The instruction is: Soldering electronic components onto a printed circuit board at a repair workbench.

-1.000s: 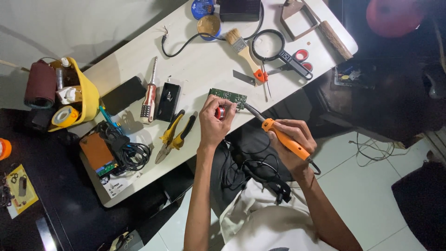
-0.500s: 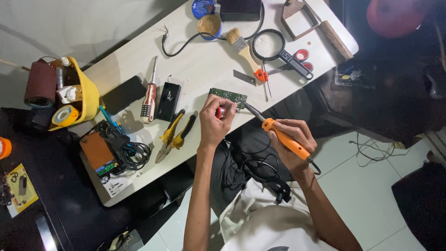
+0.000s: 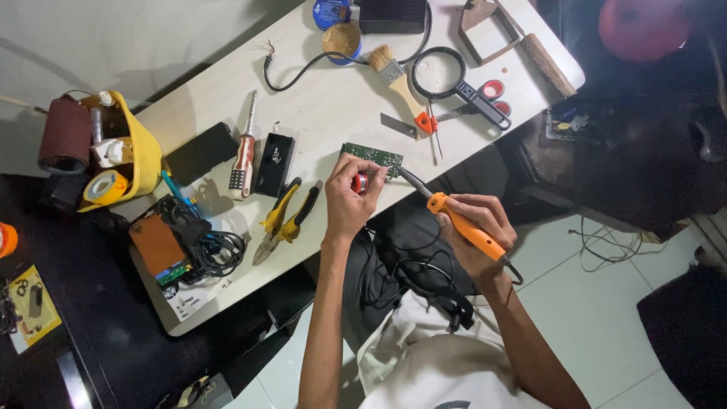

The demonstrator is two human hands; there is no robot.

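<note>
Soldering is the work in hand, at the near edge of the desk [image 3: 318, 113]. The right hand [image 3: 477, 227] is closed in a pen-like grip around the orange soldering iron [image 3: 462, 226], whose dark tip points toward 10 o'clock and meets the near corner of the green circuit board [image 3: 372, 157]. The board lies flat on the desk, at about 12 o'clock from the left hand [image 3: 352, 198]. That hand is curled, thumb and fingers pinched on a small red spool [image 3: 360, 182], which looks like solder; whether any wire reaches the joint is too fine to tell.

To do this step well, I would judge that the iron's tip should rest against pad and lead together, with the solder fed onto the heated joint and not onto the tip. Bracing both wrists on the desk edge would steady things, since the board is not clamped and may slide under pressure. The iron's cord [image 3: 515, 274] trails over the lap, so it should hang slack. Yellow-handled pliers [image 3: 284, 220] lie at 9 o'clock from the left hand, well apart from the hot tip.
</note>
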